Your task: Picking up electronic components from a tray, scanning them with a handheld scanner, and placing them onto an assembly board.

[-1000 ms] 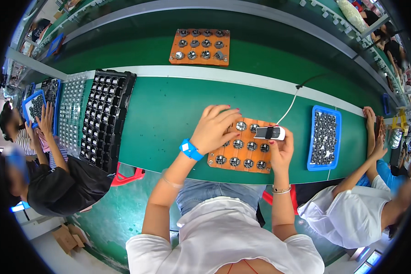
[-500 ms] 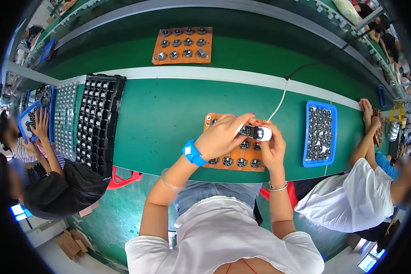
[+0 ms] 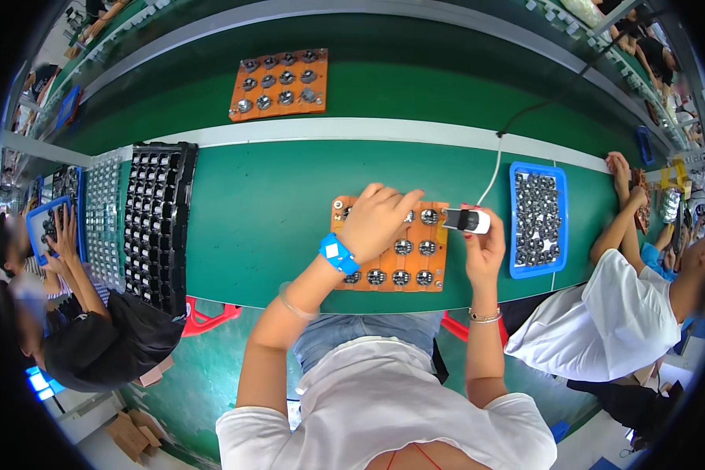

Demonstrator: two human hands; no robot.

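My left hand [image 3: 374,225], with a blue band at the wrist, is over the orange board [image 3: 388,285] in front of me. Its thumb and index finger are closed about a small round component [image 3: 410,216] at the board's upper row, partly hidden by the fingers. Several dark round components with metallic parts sit in the board's holes. Beside the board's right edge, my right hand [image 3: 486,244] grips a white handheld device [image 3: 475,222] with a dark, flat front end pointing left. A white cable [image 3: 491,178] runs up from it.
A blue tray [image 3: 513,227] of round components lies right. At left stand a black compartment tray [image 3: 182,204] and clear trays [image 3: 103,211]. Another orange board [image 3: 278,114] lies beyond the white strip [image 3: 290,130]. Co-workers sit on both sides; one's hands [image 3: 64,239] hold a blue tray.
My hands have moved apart: the left brings the round component down to the board, the right draws the device rightward. The far orange board has shifted left.
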